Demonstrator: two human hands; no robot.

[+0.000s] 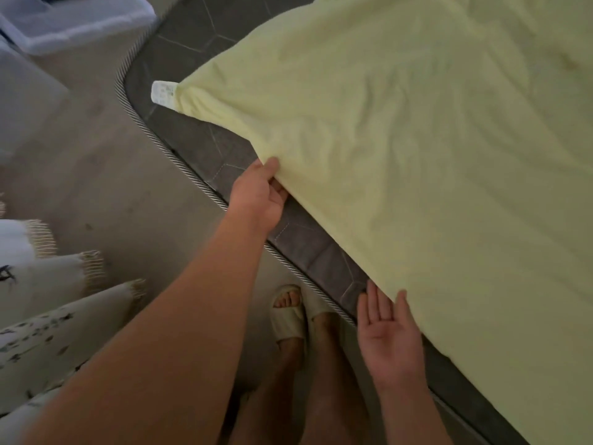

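Head view showed the yellow sheet (417,155) spread wrinkled across the grey mattress (199,36), its near edge lying short of the mattress's striped piping and its corner with the white tag (163,95) pointing toward the rounded mattress corner. The left hand (258,197) pinched the sheet's edge, thumb on top and fingers curled beneath. The right hand (390,332) lay open, palm up, fingertips at the sheet's edge farther along, gripping nothing.

The likeliest trouble was a lopsided pull: with only one hand holding cloth, any tug would probably have dragged the left stretch outward and left the right stretch behind, skewing the edge and deepening the creases. The small pinch could also have slipped, since little fabric seemed gathered in it. The tagged corner sat uncovered by either hand, so it might have ridden back off the mattress corner. Below, a slippered foot (288,316) stood on the floor (96,155) near fringed cushions (57,284), a possible snag on a step back.
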